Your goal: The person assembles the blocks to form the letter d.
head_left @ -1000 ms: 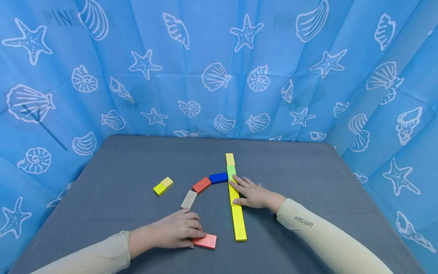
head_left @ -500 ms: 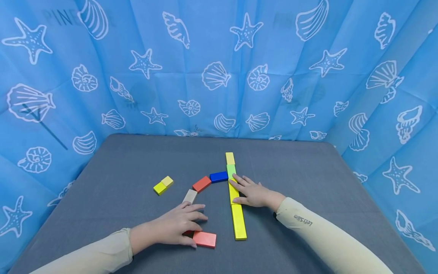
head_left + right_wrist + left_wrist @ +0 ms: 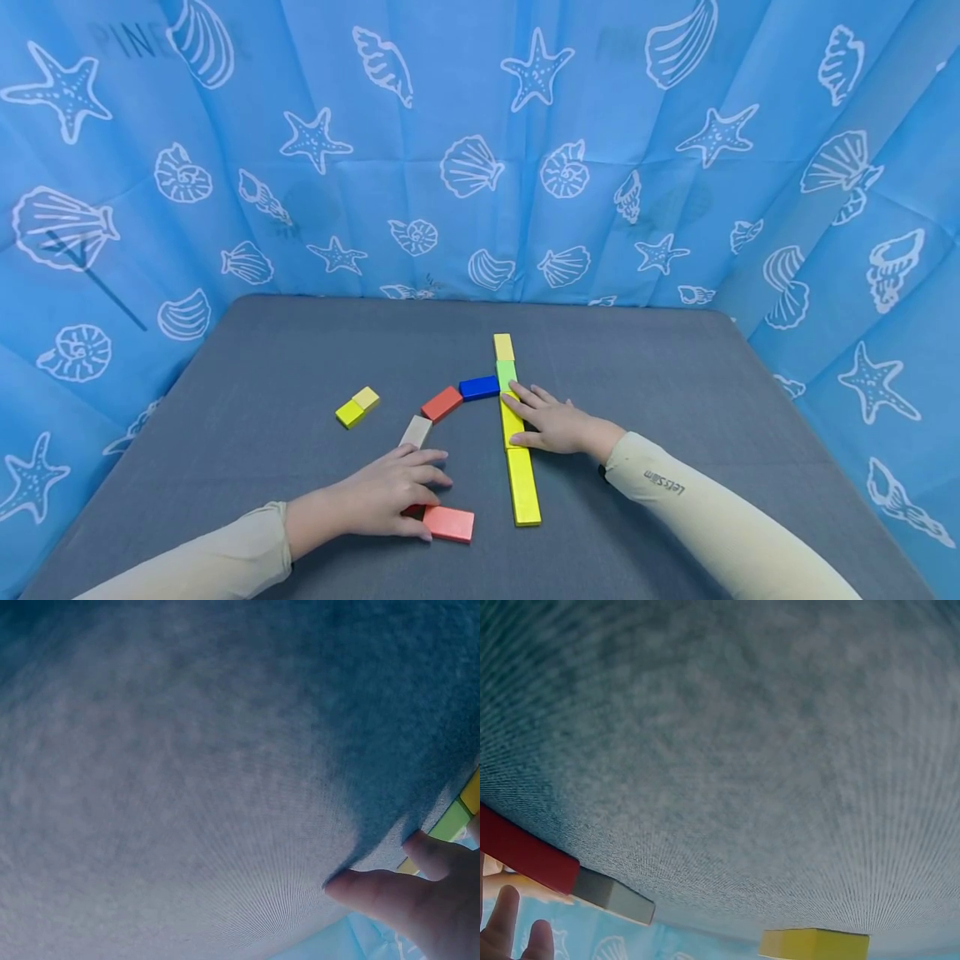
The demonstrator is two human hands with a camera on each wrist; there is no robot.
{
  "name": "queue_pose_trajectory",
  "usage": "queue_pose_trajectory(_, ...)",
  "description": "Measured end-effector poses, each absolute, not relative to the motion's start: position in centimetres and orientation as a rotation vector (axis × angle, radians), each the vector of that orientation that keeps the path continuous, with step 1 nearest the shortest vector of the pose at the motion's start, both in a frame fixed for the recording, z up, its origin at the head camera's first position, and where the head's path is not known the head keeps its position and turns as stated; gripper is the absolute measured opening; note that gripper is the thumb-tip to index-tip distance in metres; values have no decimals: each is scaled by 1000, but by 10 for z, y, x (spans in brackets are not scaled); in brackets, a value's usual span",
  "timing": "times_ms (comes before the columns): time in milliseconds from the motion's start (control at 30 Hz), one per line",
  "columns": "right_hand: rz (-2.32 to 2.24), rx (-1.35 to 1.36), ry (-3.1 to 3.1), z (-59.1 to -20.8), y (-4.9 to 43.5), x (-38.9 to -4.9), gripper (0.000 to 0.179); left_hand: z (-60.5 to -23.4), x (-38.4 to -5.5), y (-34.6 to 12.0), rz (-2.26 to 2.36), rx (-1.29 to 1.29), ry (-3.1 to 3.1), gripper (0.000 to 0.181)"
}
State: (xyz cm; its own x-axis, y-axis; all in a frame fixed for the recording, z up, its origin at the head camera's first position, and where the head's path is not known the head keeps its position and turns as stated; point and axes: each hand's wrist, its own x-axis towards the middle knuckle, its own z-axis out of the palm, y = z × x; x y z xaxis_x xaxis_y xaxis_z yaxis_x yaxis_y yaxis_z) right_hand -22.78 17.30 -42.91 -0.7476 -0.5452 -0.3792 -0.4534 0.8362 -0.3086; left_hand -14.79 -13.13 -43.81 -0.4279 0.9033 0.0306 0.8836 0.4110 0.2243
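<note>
My left hand (image 3: 382,492), fingers spread and slightly bent, lies over a dark red block (image 3: 525,851); its thumb tip is right at the near end of a pink block (image 3: 450,524). The red block is mostly hidden in the head view. Beyond my fingers, a whitish block (image 3: 416,432), an orange-red block (image 3: 442,404) and a blue block (image 3: 479,388) continue the curve. The blue one meets a straight row of pale yellow (image 3: 503,347), green (image 3: 507,375) and two long yellow blocks. My right hand (image 3: 562,427) rests extended fingertips on the upper long yellow block (image 3: 513,427).
A yellow block (image 3: 350,413) and a pale yellow block (image 3: 366,398) lie end to end, left of the curve. The lower long yellow block (image 3: 523,487) ends the row. All sit on a grey cloth-covered table (image 3: 637,358) before a blue shell-patterned curtain (image 3: 420,75).
The left hand's fingers have lifted and spread from their curled hold around the pink block's left end. The right hand and the row of blocks have stayed in place.
</note>
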Motion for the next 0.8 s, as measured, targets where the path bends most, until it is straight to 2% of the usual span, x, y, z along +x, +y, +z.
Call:
queue_pose_trajectory(600,-265,-732,2558,-429,173,-226,72,-437,-148,-129,307,1628,2563,43)
queue_pose_trajectory(800,-272,-738,2561,-429,174,-226,72,-434,-150,-132,305,1559,2598,51)
